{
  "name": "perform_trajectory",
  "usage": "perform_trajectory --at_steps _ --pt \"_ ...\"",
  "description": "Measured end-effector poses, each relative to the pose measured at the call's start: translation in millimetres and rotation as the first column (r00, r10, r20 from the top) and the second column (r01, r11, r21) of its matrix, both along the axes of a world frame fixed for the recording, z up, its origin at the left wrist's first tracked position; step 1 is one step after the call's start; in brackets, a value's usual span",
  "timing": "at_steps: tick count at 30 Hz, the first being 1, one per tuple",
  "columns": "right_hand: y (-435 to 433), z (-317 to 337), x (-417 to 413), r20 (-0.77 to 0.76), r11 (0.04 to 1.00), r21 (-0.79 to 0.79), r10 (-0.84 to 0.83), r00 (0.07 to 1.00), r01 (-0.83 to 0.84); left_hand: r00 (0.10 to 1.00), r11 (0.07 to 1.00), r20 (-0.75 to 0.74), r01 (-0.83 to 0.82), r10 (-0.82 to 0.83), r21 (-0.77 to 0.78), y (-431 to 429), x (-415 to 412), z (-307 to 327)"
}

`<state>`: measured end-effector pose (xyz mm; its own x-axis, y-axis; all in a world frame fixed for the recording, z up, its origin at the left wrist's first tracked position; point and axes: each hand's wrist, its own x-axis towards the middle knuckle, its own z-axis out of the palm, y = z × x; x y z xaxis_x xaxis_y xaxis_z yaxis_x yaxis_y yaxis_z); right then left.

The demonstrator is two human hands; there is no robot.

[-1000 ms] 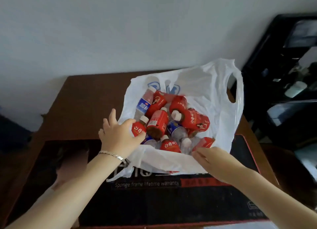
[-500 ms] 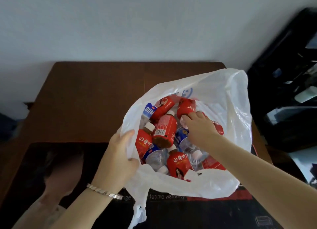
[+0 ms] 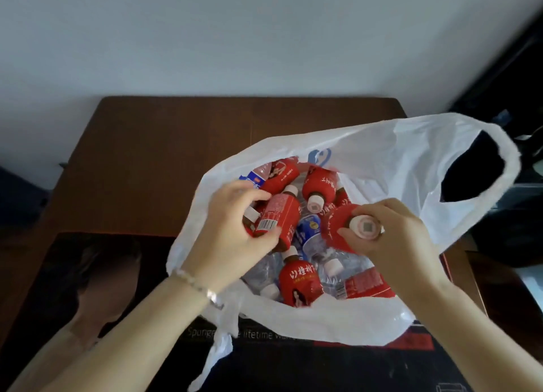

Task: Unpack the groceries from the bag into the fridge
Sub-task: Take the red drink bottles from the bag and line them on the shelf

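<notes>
The white plastic bag (image 3: 382,162) is sitting open on the right half of the brown worktop (image 3: 176,144), its near edge lying over a black printed box (image 3: 293,362). Inside it, red-labelled bottles and clear water bottles (image 3: 311,239) are lying jumbled together. The left hand (image 3: 235,230), wearing a bracelet (image 3: 202,288), is reaching in and curling fingers and thumb round a red bottle (image 3: 279,215). The right hand (image 3: 402,239) is gripping a second red bottle (image 3: 335,227) just beside it by the neck, its white cap pointing toward the camera.
</notes>
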<state>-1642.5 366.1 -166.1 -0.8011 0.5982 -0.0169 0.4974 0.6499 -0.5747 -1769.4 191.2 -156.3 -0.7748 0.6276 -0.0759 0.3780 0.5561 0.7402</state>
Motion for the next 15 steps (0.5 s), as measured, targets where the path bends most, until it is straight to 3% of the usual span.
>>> perform_trajectory --at_steps 2,5,7,9,12,15 --pt "-5.8 -1.9 9.4 -0.053 0.993 -0.103 -0.056 0.997 0.051 0.983 0.979 0.173 0.099 -0.067 -0.179 31.6 -12.0 0.4" --pt "-6.3 -20.3 15.2 0.029 0.980 -0.183 -0.075 0.997 0.079 0.978 0.844 0.174 0.190 -0.116 -0.501 79.0 -29.7 -28.4" --pt "-4.1 -29.2 14.7 0.064 0.959 -0.260 -0.097 0.993 0.110 0.974 0.749 0.175 0.225 -0.146 -0.623 98.8 -37.2 -56.9" --pt "-1.6 -31.8 12.4 0.038 0.962 -0.254 -0.094 0.995 0.101 0.981 0.714 0.150 0.194 -0.125 -0.673 107.4 -42.0 -81.9" --pt "-0.9 -33.2 12.3 0.016 0.986 -0.154 -0.055 0.998 0.057 0.995 0.742 0.058 0.095 -0.076 -0.663 105.4 -41.9 -92.3" --pt "-1.9 -37.9 15.7 -0.054 0.986 -0.153 -0.071 0.996 0.062 0.987 0.720 0.069 0.152 -0.143 -0.677 101.0 -29.5 -74.4"
